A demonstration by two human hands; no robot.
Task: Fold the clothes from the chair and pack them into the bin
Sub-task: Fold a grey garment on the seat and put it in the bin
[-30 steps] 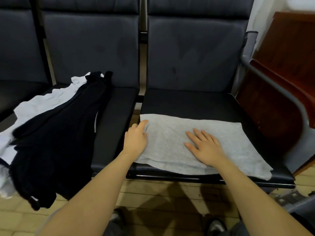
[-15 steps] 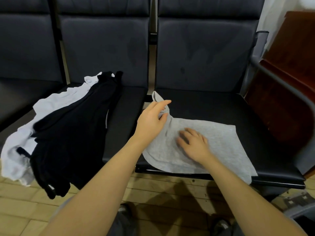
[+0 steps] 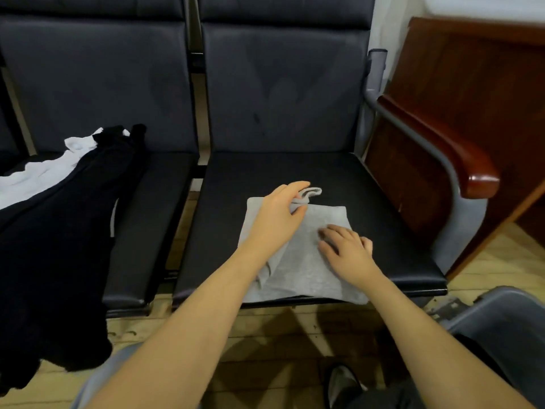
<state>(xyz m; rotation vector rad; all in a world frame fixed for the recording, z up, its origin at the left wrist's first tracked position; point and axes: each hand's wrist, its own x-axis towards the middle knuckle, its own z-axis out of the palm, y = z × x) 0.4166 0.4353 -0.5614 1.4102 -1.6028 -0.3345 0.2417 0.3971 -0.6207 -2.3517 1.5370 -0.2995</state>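
- Grey cloth point(image 3: 306, 261) sits half-folded on the right chair seat point(image 3: 368, 202).
- Left hand point(image 3: 274, 219) pinches its far corner.
- Right hand point(image 3: 345, 252) presses it, fingers bent.
- Bin point(image 3: 498, 308) near right.

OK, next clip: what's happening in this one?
A person is folding a grey garment on the right-hand seat of a row of chairs. The left hand pinches one edge and carries it over the rest, while the right hand presses the cloth down. A black garment and a white garment lie unfolded on the next seat. A grey bin stands on the floor at lower right.
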